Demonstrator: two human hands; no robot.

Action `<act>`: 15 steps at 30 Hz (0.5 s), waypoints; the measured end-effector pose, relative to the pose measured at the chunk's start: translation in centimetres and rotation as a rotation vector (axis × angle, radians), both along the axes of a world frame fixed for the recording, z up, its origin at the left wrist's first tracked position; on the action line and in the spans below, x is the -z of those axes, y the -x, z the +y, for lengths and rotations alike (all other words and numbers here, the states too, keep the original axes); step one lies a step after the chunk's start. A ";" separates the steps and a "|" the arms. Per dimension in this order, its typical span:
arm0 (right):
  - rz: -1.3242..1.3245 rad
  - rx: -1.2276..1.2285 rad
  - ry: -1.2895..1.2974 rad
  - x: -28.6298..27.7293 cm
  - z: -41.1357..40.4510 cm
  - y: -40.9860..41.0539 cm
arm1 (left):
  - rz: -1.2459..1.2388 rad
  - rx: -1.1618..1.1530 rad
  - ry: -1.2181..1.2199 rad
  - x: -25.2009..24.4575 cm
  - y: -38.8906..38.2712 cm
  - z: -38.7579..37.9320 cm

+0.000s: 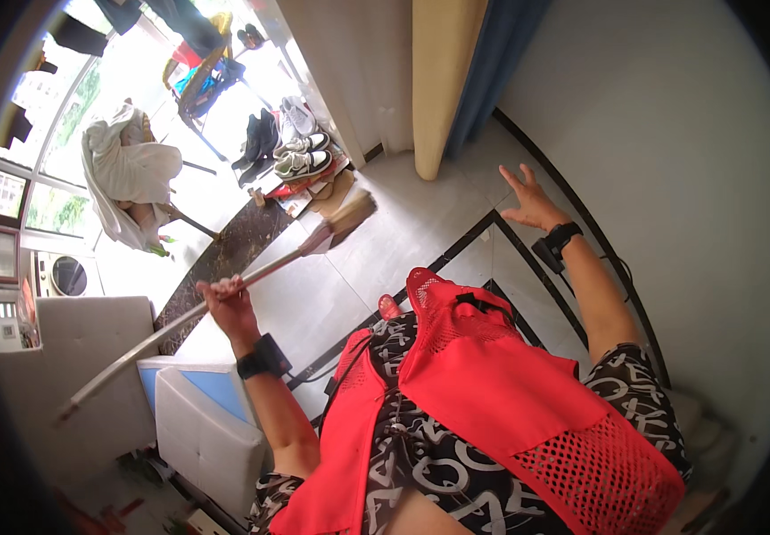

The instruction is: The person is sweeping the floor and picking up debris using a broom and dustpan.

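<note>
My left hand (229, 309) grips the long pale handle of a broom (157, 340). The broom is held off the floor, slanting from the lower left up to the right. Its brown bristle head (353, 215) looks blurred and hangs above the pale tiles beside the shoes. With fingers spread and nothing in it, my right hand (533, 200) is stretched out over the floor near the white wall. A black band with a small box sits on each wrist.
Several shoes (302, 155) stand on cardboard by the dark stone threshold (224, 251). Beyond it are a chair draped with white cloth (132, 157) and a washing machine (69, 275). A yellow and blue curtain (441, 100) hangs ahead. Grey upholstered seating (204, 428) is at left.
</note>
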State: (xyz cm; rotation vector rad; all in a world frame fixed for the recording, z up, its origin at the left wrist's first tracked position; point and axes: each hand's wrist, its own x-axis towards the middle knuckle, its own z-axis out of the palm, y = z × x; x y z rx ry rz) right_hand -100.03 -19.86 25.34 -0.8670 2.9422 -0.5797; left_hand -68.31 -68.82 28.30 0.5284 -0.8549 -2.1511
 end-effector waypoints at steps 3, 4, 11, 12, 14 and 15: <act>-0.067 -0.090 -0.004 -2.5 -2.3 0.4 | -0.447 -0.112 0.181 -1.5 4.7 2.3; -0.069 -0.100 -0.013 -4.4 -3.8 0.1 | -0.487 -0.115 0.318 -1.1 5.9 2.8; 0.278 -0.569 0.265 -14.0 -14.0 -7.1 | -0.776 0.054 0.788 3.1 11.5 4.0; 0.321 -0.623 0.289 -16.1 -14.9 -8.7 | -0.850 0.136 0.910 3.1 11.9 4.9; 0.536 -0.740 0.332 -18.4 -15.4 -10.8 | -0.995 0.251 1.139 4.8 12.6 6.0; 0.680 -0.779 0.311 -19.3 -15.0 -11.4 | -1.055 0.300 1.244 6.9 13.1 6.8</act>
